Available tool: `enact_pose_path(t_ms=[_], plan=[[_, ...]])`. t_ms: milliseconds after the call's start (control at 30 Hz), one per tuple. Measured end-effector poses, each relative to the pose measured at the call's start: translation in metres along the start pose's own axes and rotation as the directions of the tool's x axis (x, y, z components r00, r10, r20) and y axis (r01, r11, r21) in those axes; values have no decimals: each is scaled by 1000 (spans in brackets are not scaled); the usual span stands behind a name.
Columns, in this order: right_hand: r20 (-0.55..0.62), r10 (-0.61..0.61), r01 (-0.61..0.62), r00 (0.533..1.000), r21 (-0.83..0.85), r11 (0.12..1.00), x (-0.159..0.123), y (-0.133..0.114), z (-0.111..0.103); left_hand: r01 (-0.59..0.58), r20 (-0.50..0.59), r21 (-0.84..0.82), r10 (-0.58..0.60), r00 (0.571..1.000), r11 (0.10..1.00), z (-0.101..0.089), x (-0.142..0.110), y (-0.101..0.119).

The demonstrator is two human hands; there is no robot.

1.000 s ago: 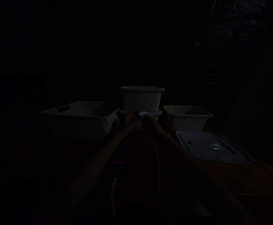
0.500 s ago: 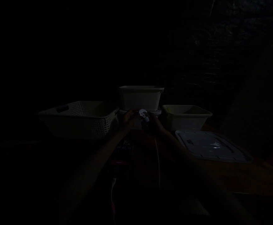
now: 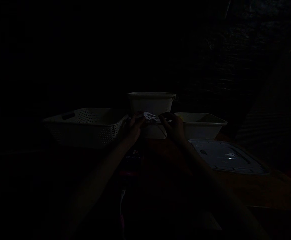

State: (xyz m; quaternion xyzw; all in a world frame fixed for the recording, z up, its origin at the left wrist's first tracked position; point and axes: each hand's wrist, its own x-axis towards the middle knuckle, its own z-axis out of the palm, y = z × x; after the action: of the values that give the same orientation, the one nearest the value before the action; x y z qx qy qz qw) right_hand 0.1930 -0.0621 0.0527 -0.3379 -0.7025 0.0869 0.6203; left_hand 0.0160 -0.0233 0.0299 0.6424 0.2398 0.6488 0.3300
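Observation:
The picture is very dark. Before the stacked tubs, both my hands are raised around a bundled white cable [image 3: 149,116]. My left hand [image 3: 133,129] is closed on its left side, thumb pressed on the bundle. My right hand [image 3: 174,126] pinches strands on its right side. A thin strand curves down between the hands. Behind them stands a white tub [image 3: 151,103], resting on another white container [image 3: 152,132] partly covered by the hands.
On the left is a white perforated basket [image 3: 85,133]. An open white tub [image 3: 200,130] stands to the right, with a pale lid [image 3: 225,156] lying before it on the wooden table [image 3: 260,190]. A phone [image 3: 132,161] showing a timer lies below my hands, near a white cord [image 3: 121,201].
My hands have moved apart, the right one to the right. The bundle now stretches sideways between them, and the long strand that hung down below my right hand no longer shows there.

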Motion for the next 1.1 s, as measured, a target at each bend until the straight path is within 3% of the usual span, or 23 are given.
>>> enact_pose_path(t_ms=[133, 300, 467, 633, 1100], plan=[[145, 0, -1, 989, 3, 1000, 0, 3, 6, 103, 102, -225, -82, 991, 969, 10, -7, 4], [221, 77, -72, 972, -34, 997, 1, 17, 8, 67, 189, -132, -41, 981, 989, 13, -13, 3], [252, 135, -149, 958, 36, 988, 4, 25, 5, -5, 199, -11, 7, 980, 1000, 13, -14, 1], [260, 136, -148, 956, 29, 989, 5, 31, 5, 28, 182, 59, -38, 983, 998, 11, -12, -2], [332, 116, -164, 936, 119, 979, 6, 36, 3, 130, 216, 10, -129, 968, 991, 11, -14, 6]])
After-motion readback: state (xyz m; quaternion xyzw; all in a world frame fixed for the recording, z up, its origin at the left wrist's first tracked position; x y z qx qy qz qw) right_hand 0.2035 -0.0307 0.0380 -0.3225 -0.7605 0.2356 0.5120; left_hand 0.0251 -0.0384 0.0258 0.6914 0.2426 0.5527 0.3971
